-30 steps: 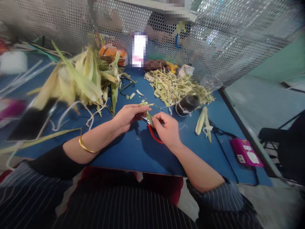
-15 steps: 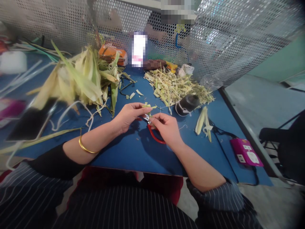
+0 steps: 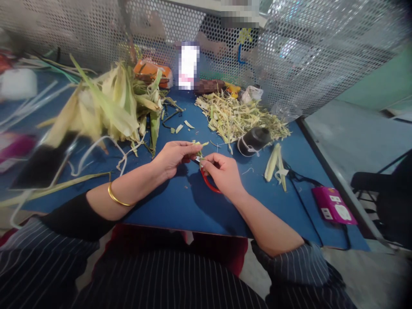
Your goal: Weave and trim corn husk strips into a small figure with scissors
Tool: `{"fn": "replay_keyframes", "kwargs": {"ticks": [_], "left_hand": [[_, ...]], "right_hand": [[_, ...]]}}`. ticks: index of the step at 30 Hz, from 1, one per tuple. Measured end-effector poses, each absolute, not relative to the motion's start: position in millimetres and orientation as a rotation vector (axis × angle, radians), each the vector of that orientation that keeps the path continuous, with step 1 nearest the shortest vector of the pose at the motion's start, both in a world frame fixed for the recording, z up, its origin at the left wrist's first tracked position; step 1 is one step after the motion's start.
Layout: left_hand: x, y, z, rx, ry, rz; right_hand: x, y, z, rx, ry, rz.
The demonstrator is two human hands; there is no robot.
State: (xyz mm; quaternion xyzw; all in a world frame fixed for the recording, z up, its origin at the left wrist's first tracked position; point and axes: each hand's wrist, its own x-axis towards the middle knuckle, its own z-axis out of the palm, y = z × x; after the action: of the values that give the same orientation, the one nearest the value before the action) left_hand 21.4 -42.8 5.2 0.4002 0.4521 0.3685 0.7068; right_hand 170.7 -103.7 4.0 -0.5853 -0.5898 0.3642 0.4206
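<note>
Near the middle of the blue table, my left hand (image 3: 174,158) is closed in a pinch on a small pale-green strip of corn husk (image 3: 203,145). Just to its right, my right hand (image 3: 225,172) is closed around a pair of scissors (image 3: 210,184); a red handle loop shows below the fingers. The short metal blades point toward the left hand, partly hidden by my fingers. My right fingertips are close to the lower end of the husk strip; whether they pinch it too I cannot tell. Thin thread lies just beyond the hands.
Whole corn husks (image 3: 112,98) are heaped at left. A pile of husk shreds (image 3: 238,113) lies behind a black thread spool (image 3: 254,141). Loose husk pieces (image 3: 273,163) and a magenta pack (image 3: 334,205) with black cord are at right. A perforated metal screen (image 3: 180,23) closes the back.
Both hands stay nearly in place. The scissors have turned slightly, and less of their metal shows between the hands. The husk strip has shifted a little.
</note>
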Motion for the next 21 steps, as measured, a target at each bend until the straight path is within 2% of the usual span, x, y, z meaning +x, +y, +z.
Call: {"fn": "replay_keyframes", "kwargs": {"ticks": [14, 21], "left_hand": [[20.1, -48.1, 9.4, 1.098, 0.972, 0.834], [22.1, -48.9, 10.7, 1.025, 0.894, 0.811]], "right_hand": [[170.7, -102.5, 4.0, -1.429, -1.394, 0.927], [174.5, -100.9, 2.5, -1.346, -1.314, 1.074]]}}
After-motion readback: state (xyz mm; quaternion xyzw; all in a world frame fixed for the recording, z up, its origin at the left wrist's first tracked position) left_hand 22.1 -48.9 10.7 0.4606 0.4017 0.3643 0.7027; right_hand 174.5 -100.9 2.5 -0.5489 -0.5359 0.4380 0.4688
